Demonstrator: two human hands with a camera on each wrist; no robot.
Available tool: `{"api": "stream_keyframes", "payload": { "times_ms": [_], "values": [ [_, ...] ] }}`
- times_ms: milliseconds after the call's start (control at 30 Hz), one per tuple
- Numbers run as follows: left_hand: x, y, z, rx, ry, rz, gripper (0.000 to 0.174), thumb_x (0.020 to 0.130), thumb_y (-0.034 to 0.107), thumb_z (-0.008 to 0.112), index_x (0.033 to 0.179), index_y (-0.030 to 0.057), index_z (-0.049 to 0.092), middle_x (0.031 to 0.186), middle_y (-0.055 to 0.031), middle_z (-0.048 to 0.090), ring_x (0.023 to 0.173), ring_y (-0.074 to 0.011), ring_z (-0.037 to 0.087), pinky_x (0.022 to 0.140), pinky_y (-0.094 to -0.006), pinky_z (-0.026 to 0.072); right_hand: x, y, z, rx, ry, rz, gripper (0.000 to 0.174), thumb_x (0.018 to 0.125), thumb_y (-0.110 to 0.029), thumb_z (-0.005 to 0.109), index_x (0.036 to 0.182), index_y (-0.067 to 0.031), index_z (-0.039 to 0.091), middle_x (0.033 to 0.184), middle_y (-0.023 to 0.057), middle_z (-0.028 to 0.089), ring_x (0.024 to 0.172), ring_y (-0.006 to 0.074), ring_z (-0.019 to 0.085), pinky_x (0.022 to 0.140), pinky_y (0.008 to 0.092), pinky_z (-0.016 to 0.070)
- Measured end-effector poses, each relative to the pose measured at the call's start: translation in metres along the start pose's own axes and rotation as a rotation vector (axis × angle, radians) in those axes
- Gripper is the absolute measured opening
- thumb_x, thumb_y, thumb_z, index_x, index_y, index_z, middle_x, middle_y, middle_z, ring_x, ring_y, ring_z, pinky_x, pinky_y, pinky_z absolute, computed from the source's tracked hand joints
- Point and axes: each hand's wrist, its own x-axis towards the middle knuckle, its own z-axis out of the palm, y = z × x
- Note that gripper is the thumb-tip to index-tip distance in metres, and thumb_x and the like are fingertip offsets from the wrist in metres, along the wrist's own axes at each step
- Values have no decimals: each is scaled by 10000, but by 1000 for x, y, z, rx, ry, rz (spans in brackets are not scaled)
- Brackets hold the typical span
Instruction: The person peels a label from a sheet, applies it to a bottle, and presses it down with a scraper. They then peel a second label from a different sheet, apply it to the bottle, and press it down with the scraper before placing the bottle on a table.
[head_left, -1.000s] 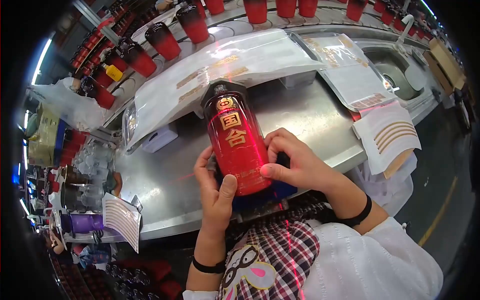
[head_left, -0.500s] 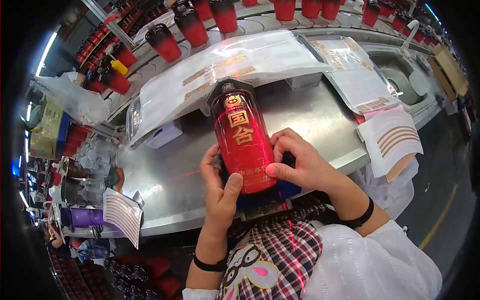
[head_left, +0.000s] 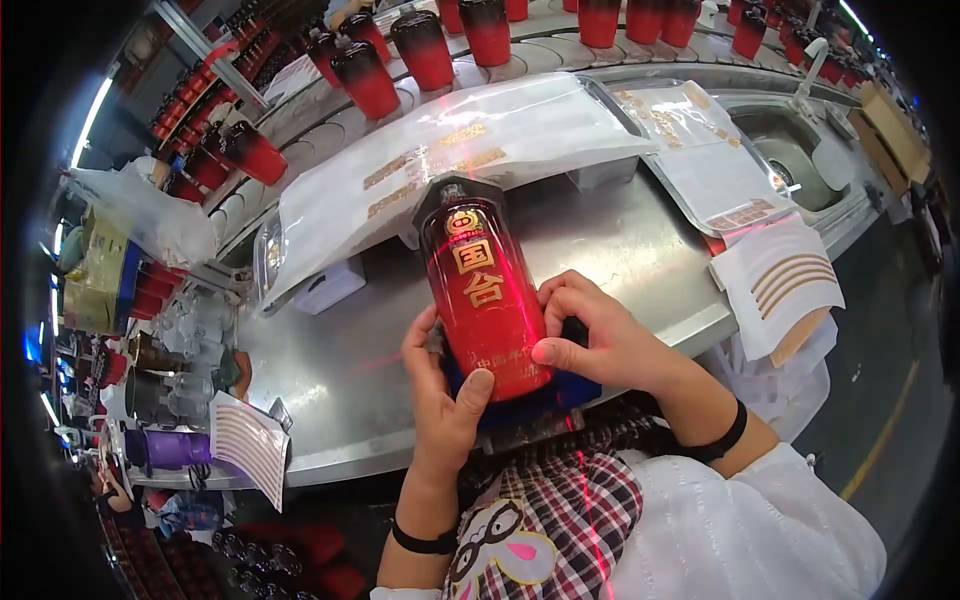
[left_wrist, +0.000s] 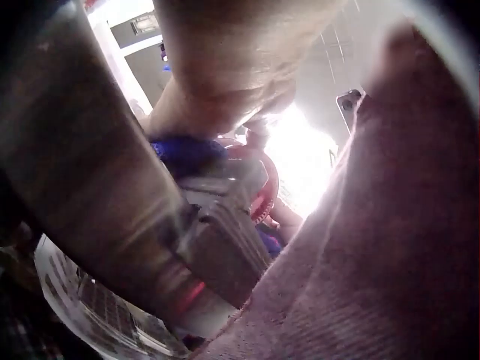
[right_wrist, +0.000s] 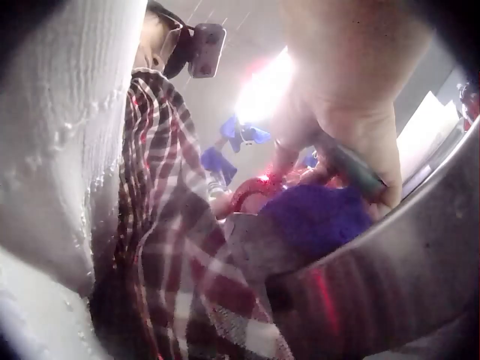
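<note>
A glossy bottle [head_left: 490, 325], black at the shoulder and red below with gold Chinese characters, lies face up on a blue padded rest [head_left: 545, 400]. Its neck points away from me, backed by a dark angular support [head_left: 480, 187]. My left hand [head_left: 438, 405] grips the lower left side, fingers along the flank and thumb near the bottom edge. On the other side my right hand [head_left: 605, 340] holds the bottle, fingers bent and thumb tip pressed at the lower right. Red laser lines cross the bottle. In the right wrist view my hand [right_wrist: 360, 97] is above the blue padding [right_wrist: 319, 217].
The steel bench [head_left: 640, 250] carries a tray [head_left: 330, 200] covered with white sheets and gold decals. Another decal tray [head_left: 715, 180] stands right, near the sink [head_left: 790, 150]. Curved-strip decal sheets [head_left: 780, 275] overhang the right edge. Behind runs a conveyor of red-black bottles [head_left: 365, 80].
Both hands keep their hold on the bottle, its gold characters still facing up. Bottles on the conveyor have travelled to the right. The head view has shifted slightly.
</note>
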Motion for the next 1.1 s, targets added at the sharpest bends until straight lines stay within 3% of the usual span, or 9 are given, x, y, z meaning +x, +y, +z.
{"api": "stream_keyframes", "payload": {
  "times_ms": [400, 500, 700, 767, 1000, 1100],
  "values": [
    [0, 0, 1, -2, 2, -5, 838, 906, 386, 702, 1477, 13, 216, 1415, -157, 393, 1299, -238, 411, 1106, -382, 319, 0, 0, -1, 7, -6, 7, 453, 830, -463, 752, 851, -63, 539, 1010, 130, 504, 1020, 305, 492, 936, 386, 404],
    [-1, -1, 0, -209, 7, -34, 797, 930, 378, 672, 1478, 17, 219, 1403, -154, 405, 1290, -231, 416, 1104, -376, 318, 1, -1, -1, 20, -4, 21, 453, 833, -463, 747, 847, -63, 536, 1004, 127, 503, 1013, 304, 490, 932, 387, 403],
    [-1, 5, 4, -50, 13, -49, 755, 952, 365, 642, 1478, 21, 224, 1379, -146, 426, 1244, -216, 442, 1077, -364, 343, 0, -3, 0, -35, -6, 18, 437, 843, -450, 744, 841, -66, 536, 1031, 123, 509, 1036, 290, 496, 950, 383, 397],
    [0, 5, 4, -49, 12, -42, 756, 951, 364, 643, 1479, 23, 223, 1377, -147, 429, 1240, -214, 447, 1068, -359, 351, 0, -5, -3, -56, -32, 37, 419, 857, -431, 743, 833, -69, 533, 1096, 114, 513, 1078, 251, 506, 988, 361, 384],
    [0, 3, -1, -175, -12, -47, 746, 959, 337, 635, 1486, 26, 210, 1389, -155, 423, 1259, -220, 443, 1077, -361, 348, 0, -2, -3, -65, -30, 30, 408, 852, -412, 752, 843, -68, 531, 1099, 115, 525, 1068, 248, 513, 975, 366, 396],
    [0, 6, 4, -92, 0, -55, 744, 963, 341, 628, 1489, 29, 204, 1395, -160, 420, 1266, -228, 442, 1088, -369, 341, 0, -3, -3, -68, -36, 30, 397, 855, -396, 750, 850, -69, 526, 1095, 115, 532, 1067, 249, 519, 968, 369, 402]
  ]
}}
